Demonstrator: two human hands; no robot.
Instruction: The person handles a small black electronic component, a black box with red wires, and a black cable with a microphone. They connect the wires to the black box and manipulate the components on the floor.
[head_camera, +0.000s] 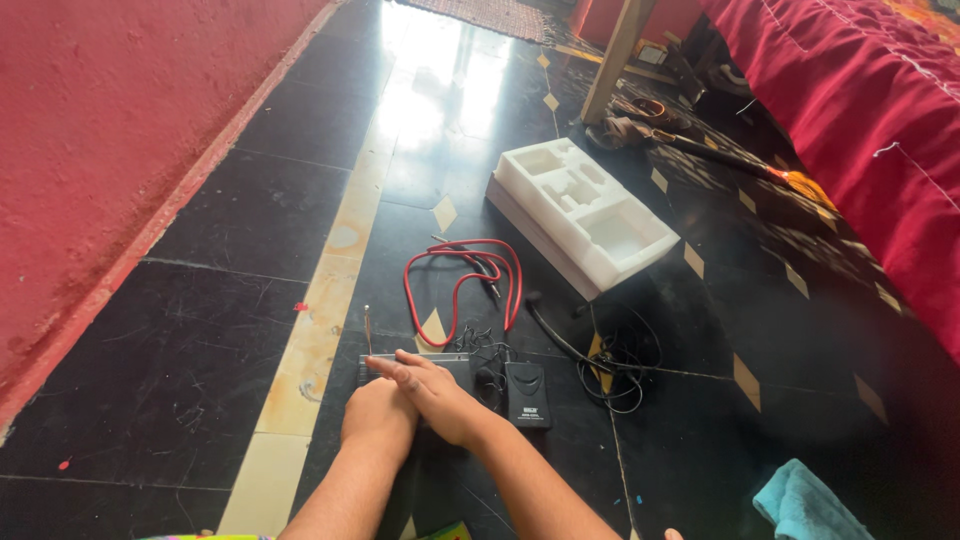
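The person sits on the dark tiled floor (200, 380) with both arms stretched forward. The left hand (375, 412) rests knuckles-up on a flat black box (452, 364), which lies on the floor right in front of them; the fingers are curled under, and I cannot tell from here whether they grip anything. The right hand (432, 392) lies across the left, palm down, fingers stretched out flat and pointing left along the near edge of the box, closed on nothing. A thin metal rod (367, 328) stands up from the box's left end.

Just to the right of the hands lies a small black unit (527, 392), with a tangle of thin black wire (487, 350) between it and the box. A thicker black cable (605, 365) coils on the floor farther right. Beyond the box, red leads (460, 285) lie looped on the tiles, and past them sits a white foam tray (580, 210) with moulded pockets. A red wall (90, 150) runs along the left, a red cloth (860, 110) hangs at the right, and a teal cloth (800, 500) lies at the lower right.
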